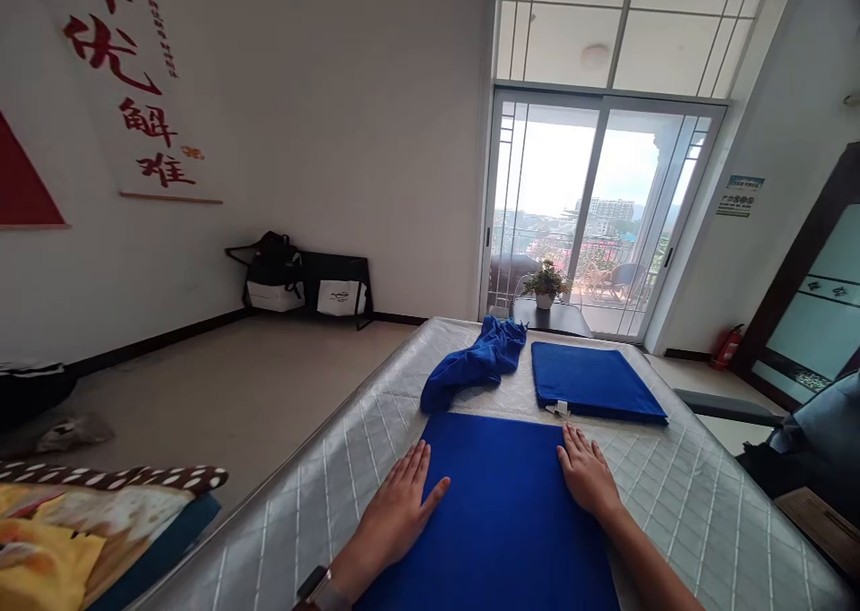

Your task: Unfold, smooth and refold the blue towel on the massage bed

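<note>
A flat blue cloth (497,512) lies spread on the silver quilted surface (322,486) in front of me. My left hand (407,494) rests palm down along its left edge, fingers stretched and thumb apart on the cloth. At the right edge, near the far corner, my right hand (588,468) lies flat with fingers extended. Just beyond is a crumpled blue cloth (474,365), at the far left. A folded blue cloth (595,378) with a white tag (560,408) lies flat at the far right, apart from my right hand.
A small table with a potted plant (546,284) stands past the far end, before glass sliding doors (597,217). Bags on a black rack (336,266) are by the back wall. Patterned bedding (81,530) is at lower left; a dark chair (820,441) stands right.
</note>
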Demonstrator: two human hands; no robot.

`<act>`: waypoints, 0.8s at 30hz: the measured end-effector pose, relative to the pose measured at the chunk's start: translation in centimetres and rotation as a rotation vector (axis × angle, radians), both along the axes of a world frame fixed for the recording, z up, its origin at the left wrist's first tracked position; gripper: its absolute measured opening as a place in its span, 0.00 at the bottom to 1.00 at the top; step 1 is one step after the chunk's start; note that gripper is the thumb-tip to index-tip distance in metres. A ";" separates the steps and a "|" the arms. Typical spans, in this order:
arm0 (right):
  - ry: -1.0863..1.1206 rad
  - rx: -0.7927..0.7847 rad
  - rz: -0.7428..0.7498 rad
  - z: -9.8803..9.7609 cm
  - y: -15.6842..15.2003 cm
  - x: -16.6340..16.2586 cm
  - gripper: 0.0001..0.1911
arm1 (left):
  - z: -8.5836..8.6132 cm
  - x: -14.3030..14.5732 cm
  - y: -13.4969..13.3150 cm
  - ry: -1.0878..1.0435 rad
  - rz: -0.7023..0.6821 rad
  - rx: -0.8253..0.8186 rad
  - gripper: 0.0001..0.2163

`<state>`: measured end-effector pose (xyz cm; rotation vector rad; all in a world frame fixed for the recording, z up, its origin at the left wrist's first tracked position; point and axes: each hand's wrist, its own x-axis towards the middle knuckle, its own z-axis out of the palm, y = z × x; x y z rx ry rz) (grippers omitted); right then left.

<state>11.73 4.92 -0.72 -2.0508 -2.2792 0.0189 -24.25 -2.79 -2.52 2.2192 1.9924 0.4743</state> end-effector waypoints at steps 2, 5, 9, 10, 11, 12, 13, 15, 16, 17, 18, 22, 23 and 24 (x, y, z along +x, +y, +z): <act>0.004 0.002 -0.006 -0.3 0.2 0.1 0.34 | -0.4 -0.1 0.2 0.002 -0.001 0.015 0.38; 0.009 -0.011 -0.004 -0.4 0.5 0.1 0.34 | -0.9 -0.4 0.3 0.021 0.001 0.023 0.37; 0.037 -0.023 0.007 -0.3 0.5 0.1 0.34 | -1.2 -1.0 0.7 0.066 0.040 0.018 0.37; 0.048 -0.020 0.007 -0.2 0.4 0.1 0.34 | -1.1 -1.0 0.8 0.080 0.056 0.017 0.38; 0.059 -0.015 0.006 -0.2 0.4 0.2 0.34 | -1.0 -1.0 0.9 0.095 0.071 0.013 0.38; 0.072 -0.009 0.005 -0.2 0.3 0.2 0.34 | -0.8 -0.8 1.0 0.111 0.078 0.008 0.38; 0.085 -0.004 0.005 -0.2 0.3 0.2 0.34 | -0.5 -0.3 1.2 0.128 0.073 0.006 0.38; 0.113 0.004 0.007 -0.1 0.2 0.1 0.34 | 0.1 1.6 1.4 0.161 0.016 0.023 0.37; 0.126 0.007 0.005 0.0 0.1 0.1 0.34 | 0.5 3.1 1.6 0.175 -0.035 0.036 0.36; 0.135 0.009 0.003 0.0 0.1 0.1 0.34 | 0.9 4.9 1.8 0.184 -0.097 0.044 0.35; 0.142 0.011 0.002 0.1 0.1 0.1 0.34 | 1.2 6.9 2.0 0.187 -0.164 0.049 0.35; 0.133 0.017 0.008 0.3 -0.1 0.2 0.34 | 2.6 16.3 3.8 0.138 -0.393 0.033 0.34; 0.122 0.018 0.018 0.3 -0.2 0.3 0.33 | 2.8 18.4 4.5 0.115 -0.421 0.042 0.34; 0.109 0.018 0.031 0.2 -0.2 0.4 0.33 | 3.1 20.3 5.2 0.092 -0.436 0.054 0.34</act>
